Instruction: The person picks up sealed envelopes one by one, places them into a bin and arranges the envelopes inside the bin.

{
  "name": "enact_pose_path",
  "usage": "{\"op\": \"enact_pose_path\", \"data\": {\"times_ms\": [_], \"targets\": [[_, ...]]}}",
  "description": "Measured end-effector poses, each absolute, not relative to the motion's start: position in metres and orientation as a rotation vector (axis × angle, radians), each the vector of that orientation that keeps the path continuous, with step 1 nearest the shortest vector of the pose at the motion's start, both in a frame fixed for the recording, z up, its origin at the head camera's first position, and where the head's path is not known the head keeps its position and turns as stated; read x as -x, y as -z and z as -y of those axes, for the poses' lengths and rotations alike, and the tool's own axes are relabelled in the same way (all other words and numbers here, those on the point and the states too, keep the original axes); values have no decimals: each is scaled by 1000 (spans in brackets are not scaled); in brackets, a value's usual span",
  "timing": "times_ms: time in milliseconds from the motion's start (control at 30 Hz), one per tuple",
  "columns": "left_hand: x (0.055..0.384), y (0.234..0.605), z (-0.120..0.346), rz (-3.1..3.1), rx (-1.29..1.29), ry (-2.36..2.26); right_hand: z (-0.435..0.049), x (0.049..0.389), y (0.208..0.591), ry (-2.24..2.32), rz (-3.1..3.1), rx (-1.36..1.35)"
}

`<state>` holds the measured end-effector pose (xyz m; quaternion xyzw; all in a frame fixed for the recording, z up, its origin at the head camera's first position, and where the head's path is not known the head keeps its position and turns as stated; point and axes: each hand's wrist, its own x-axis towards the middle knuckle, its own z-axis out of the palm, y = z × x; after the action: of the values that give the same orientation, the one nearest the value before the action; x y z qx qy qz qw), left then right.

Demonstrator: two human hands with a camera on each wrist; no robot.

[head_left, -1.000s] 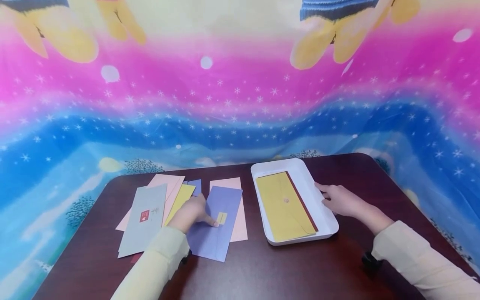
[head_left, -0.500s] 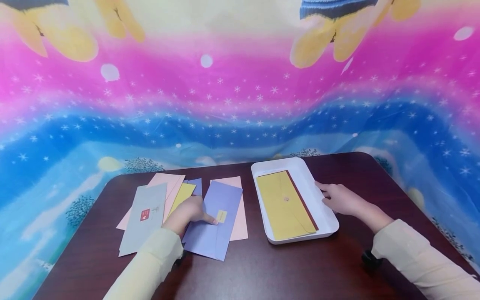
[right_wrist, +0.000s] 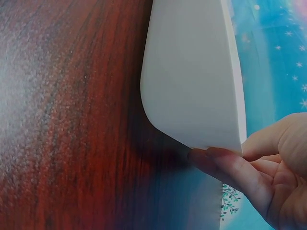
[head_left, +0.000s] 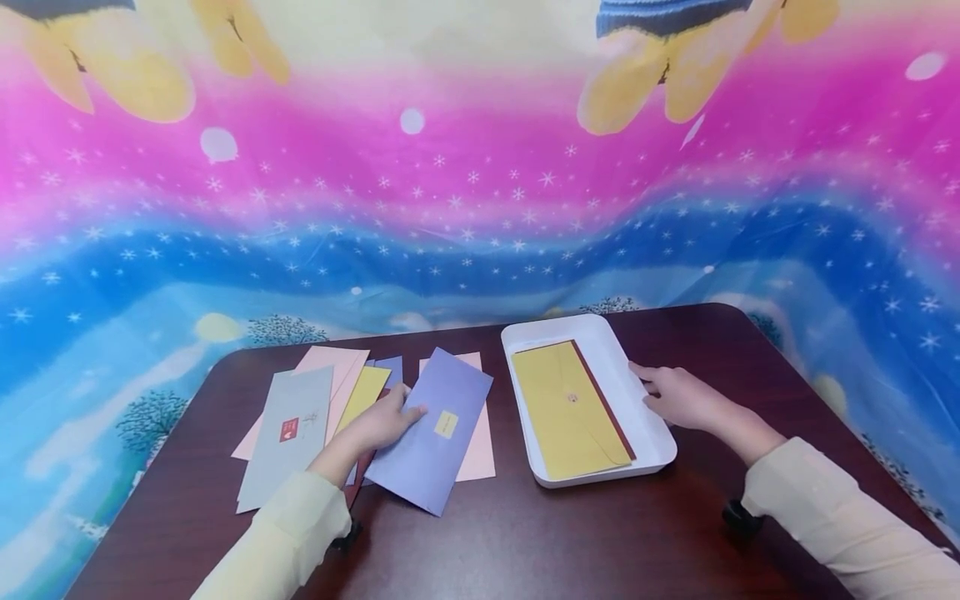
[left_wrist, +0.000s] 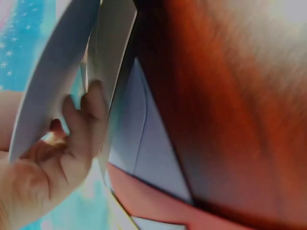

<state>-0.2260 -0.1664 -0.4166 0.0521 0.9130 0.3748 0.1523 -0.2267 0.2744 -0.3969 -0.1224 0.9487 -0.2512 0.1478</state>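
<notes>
My left hand [head_left: 378, 421] pinches the left edge of a purple envelope [head_left: 431, 450] with a pale label, thumb on top. In the left wrist view the envelope [left_wrist: 53, 72] bends away from the pile, with fingers [left_wrist: 79, 129] behind it. Under its right side lies a pink envelope [head_left: 480, 450]. On the right, my right hand [head_left: 686, 400] grips the side of a white tray [head_left: 611, 358]; the right wrist view has its thumb and fingers at the tray's wall [right_wrist: 196, 72]. A yellow envelope [head_left: 555, 425] rests in the tray, over a dark red one.
Left of my left hand, a grey envelope [head_left: 281, 467] with a red sticker overlaps pink envelopes [head_left: 322, 362], a yellow envelope [head_left: 365, 392] and another purple envelope [head_left: 393, 365]. Everything lies on a dark brown table [head_left: 525, 542] before a printed backdrop [head_left: 465, 167].
My left hand has taken hold of the purple envelope, raised it a little and turned it; a red envelope edge now shows beneath. The right hand and tray stay in place.
</notes>
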Motion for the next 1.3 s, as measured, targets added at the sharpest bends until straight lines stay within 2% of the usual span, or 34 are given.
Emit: {"op": "enact_pose_path", "data": {"times_ms": [400,900,1300], "targets": [[219,418,159,-2465,-27,-1641,-275,226,396,712,-2734,347],[221,413,136,-2302,27,-1975,-273,225,396,719,-2733,333],[224,405,106,-1908,62,-2115,-273,225,395,717,-2740,344]]}}
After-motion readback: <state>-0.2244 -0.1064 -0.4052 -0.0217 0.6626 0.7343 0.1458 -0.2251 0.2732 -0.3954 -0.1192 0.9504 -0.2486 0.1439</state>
